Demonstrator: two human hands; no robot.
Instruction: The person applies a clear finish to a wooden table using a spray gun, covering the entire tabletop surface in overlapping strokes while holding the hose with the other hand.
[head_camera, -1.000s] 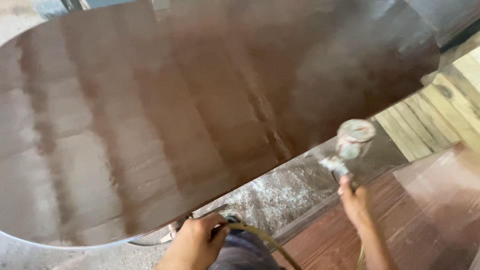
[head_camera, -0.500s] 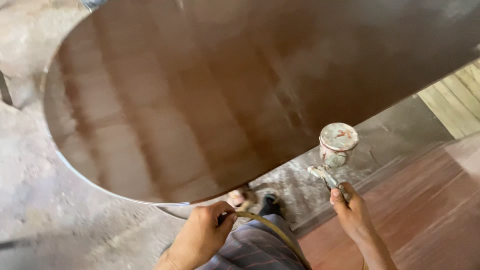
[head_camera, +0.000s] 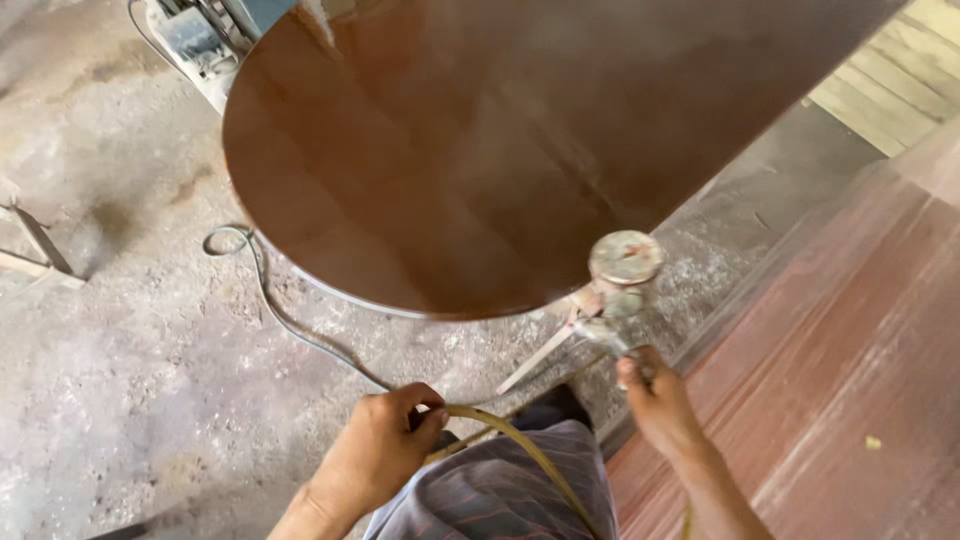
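We hold a spray gun in our right hand, fingers wrapped tight round its grip. It sits just off the near rim of the tabletop, its round paint-crusted cup uppermost. The gun's long axis runs from our hand up and away toward the panel, and its nozzle end faces the dark brown surface, though the tip itself is too blurred to make out.

Our left hand is curled shut around a yellowish air hose, which arcs from the fist across our striped trousers toward the right.

The tabletop is a large rounded slab, glossy and wet-looking, with lighter and darker bands running along its length. It stands raised above a rough concrete floor speckled with pale overspray. A grey cable snakes across that floor from under the panel's rim. To the right lies a reddish-brown board, and pale wooden planks show at the top right corner. Part of a machine shows at the top left.
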